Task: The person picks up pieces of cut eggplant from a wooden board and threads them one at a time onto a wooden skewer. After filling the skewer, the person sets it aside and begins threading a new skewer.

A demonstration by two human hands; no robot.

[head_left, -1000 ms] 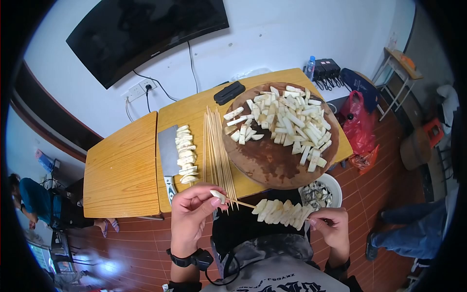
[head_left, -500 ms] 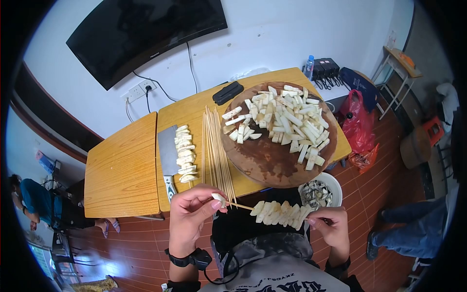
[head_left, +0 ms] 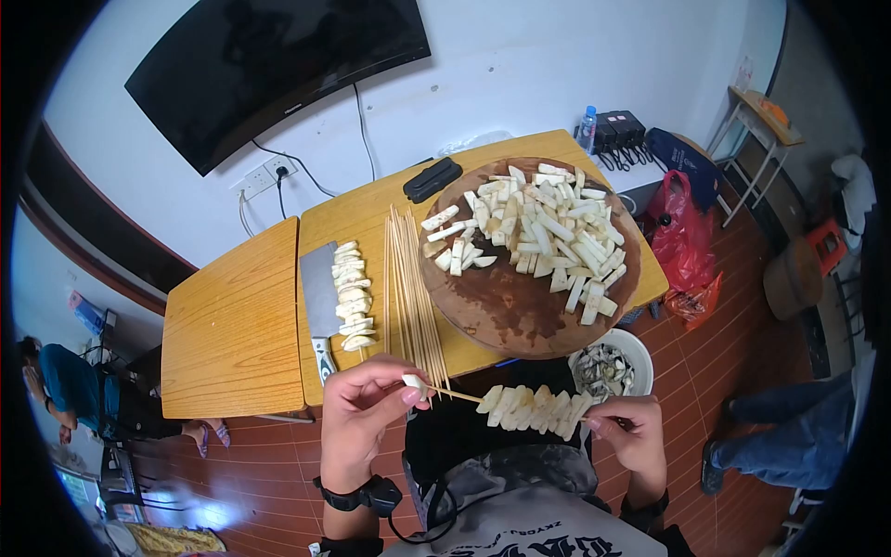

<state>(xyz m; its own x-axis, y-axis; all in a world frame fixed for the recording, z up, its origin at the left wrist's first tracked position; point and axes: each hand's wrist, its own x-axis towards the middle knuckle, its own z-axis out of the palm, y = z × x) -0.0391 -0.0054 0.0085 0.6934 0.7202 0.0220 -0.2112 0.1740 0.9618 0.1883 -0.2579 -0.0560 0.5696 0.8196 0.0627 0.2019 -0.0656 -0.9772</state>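
My left hand (head_left: 367, 408) pinches a pale vegetable piece (head_left: 415, 382) at one end of a wooden skewer (head_left: 455, 395). My right hand (head_left: 633, 434) grips the skewer's other end between thumb and fingers. A row of pale, peeled vegetable pieces (head_left: 534, 411) is threaded along it, close to my right hand. On the table beyond, a filled skewer of similar slices (head_left: 352, 295) lies beside a cleaver (head_left: 320, 292). A bundle of bare skewers (head_left: 408, 288) rests between them and a round wooden board (head_left: 506, 320), where cut vegetable sticks (head_left: 557, 227) are heaped.
The yellow wooden table (head_left: 232, 325) stands against the wall. A black case (head_left: 433, 178) lies behind the board. A white bucket (head_left: 639, 357) with scraps sits below the table edge; red plastic bags (head_left: 685, 241) are at the right. Two other people (head_left: 70, 390) are partly visible at the sides.
Almost nothing differs. Both hands keep the skewer level over my lap, and the piece in my left hand stays at its end; the view has shifted slightly.
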